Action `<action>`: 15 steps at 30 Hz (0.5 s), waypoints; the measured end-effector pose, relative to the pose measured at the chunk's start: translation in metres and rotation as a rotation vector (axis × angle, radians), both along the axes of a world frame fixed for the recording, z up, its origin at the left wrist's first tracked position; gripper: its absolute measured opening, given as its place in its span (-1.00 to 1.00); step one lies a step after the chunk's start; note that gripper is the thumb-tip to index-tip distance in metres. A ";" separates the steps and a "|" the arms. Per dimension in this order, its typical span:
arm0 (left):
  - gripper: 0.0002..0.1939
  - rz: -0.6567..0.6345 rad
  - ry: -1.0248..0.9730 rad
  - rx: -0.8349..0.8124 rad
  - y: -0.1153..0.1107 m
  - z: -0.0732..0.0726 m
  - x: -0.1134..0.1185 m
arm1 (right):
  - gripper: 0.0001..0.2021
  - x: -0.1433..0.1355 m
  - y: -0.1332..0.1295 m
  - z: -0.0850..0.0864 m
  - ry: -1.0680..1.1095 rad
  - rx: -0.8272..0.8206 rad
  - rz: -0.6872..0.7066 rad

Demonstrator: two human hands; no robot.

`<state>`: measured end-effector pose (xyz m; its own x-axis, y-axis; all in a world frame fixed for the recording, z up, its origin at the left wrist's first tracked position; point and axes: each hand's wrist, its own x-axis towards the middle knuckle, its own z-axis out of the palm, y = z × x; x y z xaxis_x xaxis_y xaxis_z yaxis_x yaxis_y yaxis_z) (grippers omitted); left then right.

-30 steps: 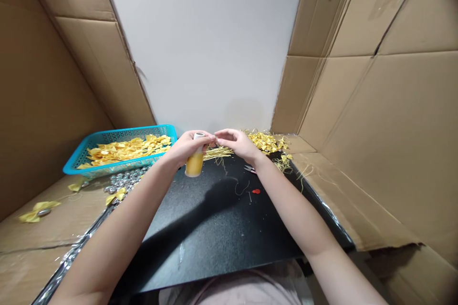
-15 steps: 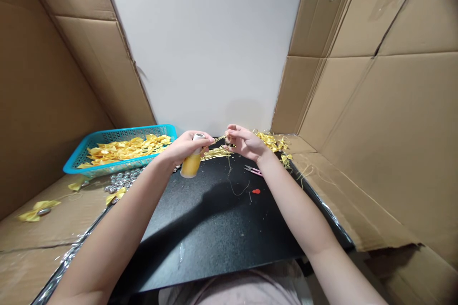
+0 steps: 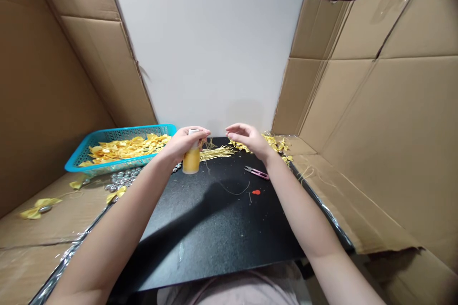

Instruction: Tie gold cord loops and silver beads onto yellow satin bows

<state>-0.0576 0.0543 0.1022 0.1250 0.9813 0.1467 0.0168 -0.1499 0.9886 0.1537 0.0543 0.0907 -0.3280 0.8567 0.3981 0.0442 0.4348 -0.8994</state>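
My left hand (image 3: 186, 142) is closed around a spool of yellow thread (image 3: 191, 159) with a white core. A tangle of thin cord (image 3: 207, 143) hangs by its fingertips, and a loose thread (image 3: 229, 189) trails from there onto the black table. To the right, my right hand (image 3: 246, 137) is raised with fingers apart and nothing visible in it. Between and below the hands lies a bundle of yellow cords (image 3: 217, 153). Pink thread snips (image 3: 256, 172) rest near my right wrist, with a red piece (image 3: 256, 192) and a needle (image 3: 250, 198) closer to me.
A blue basket (image 3: 77, 152) of yellow bows (image 3: 129, 147) stands at the left, with silver button-like pieces (image 3: 123, 179) before it. More yellow bows with cords (image 3: 275, 143) lie at the back right. Cardboard walls (image 3: 390, 105) enclose both sides of the black table (image 3: 214, 238).
My right hand has let go of the cord and opened. My left hand has moved slightly left with the spool, which now hangs more upright; the trailing thread has shifted left.
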 end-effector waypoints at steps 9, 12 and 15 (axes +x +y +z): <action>-0.68 -0.016 0.043 0.006 0.000 0.001 -0.004 | -0.84 -0.020 0.004 -0.012 0.127 -0.146 0.210; -0.68 -0.028 0.070 0.010 0.002 0.001 -0.008 | -0.86 0.002 0.003 -0.002 0.327 -0.275 0.302; -0.67 -0.033 0.071 0.021 0.003 0.001 -0.011 | -0.84 0.013 0.005 0.003 0.451 -0.351 0.311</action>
